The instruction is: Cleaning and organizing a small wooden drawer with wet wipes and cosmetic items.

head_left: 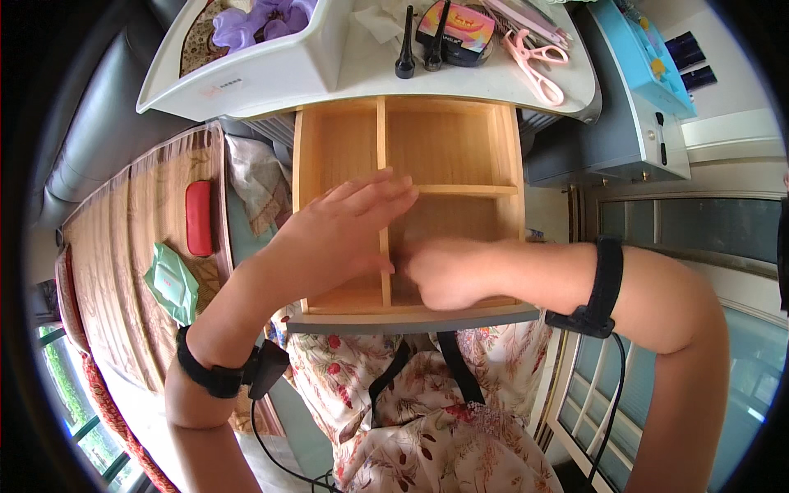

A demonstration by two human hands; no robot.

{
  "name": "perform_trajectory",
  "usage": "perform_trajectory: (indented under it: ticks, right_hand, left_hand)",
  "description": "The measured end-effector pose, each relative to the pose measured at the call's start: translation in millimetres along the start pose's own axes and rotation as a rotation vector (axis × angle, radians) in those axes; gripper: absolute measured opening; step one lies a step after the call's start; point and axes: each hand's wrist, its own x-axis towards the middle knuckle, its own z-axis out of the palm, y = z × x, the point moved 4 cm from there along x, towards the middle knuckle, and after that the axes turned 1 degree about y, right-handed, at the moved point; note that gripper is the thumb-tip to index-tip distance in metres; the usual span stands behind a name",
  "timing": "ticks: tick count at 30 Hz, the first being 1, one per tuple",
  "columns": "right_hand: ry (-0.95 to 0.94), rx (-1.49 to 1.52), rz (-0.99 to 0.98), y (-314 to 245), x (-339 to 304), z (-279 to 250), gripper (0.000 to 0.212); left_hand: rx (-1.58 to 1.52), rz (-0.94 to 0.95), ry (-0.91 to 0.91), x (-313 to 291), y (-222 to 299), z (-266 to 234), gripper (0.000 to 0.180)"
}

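A pulled-out wooden drawer [448, 148] with dividers [381, 135] lies in front of me. My left hand [341, 226] stretches flat over the long divider, fingers extended and holding nothing that I can see. Down in the near right compartment is my right hand [448, 267], bent at the wrist with its fingers curled. Motion blur and the hand itself hide those fingertips, and anything held there cannot be made out. Each forearm wears a black strap [606, 283] with a cable.
Above the drawer, the white tabletop [362, 78] holds a white bin [271, 70] with purple fabric, black tubes [405, 49], a colourful case [460, 33] and pink scissor-handled tools [534, 66]. A red case [198, 218] and green wipes pack [173, 283] lie left.
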Motion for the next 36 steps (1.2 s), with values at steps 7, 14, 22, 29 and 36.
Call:
perform_trajectory:
  ticks: [7,14,22,29,36]
  right_hand:
    - [-0.115,0.065,-0.028,1.9,10.1,5.7,0.031]
    - [-0.127,-0.098,0.057,22.3,-16.0,6.2,0.021]
    - [-0.121,-0.150,0.084,39.8,-25.1,7.1,0.016]
    - [-0.049,0.112,-0.013,23.6,3.3,4.6,0.023]
    - [0.098,0.852,0.027,29.5,18.9,17.0,0.028]
  left_hand:
    - [-0.030,-0.007,0.009,-1.2,2.0,-6.3,0.074]
    - [0.020,0.017,0.038,-3.1,1.1,-6.0,0.075]
    - [-0.011,0.040,0.070,-4.5,-1.3,-5.2,0.075]
    - [-0.044,0.038,0.080,-4.1,-3.9,-3.2,0.074]
    - [-0.049,0.033,0.082,-5.1,-5.0,-0.8,0.074]
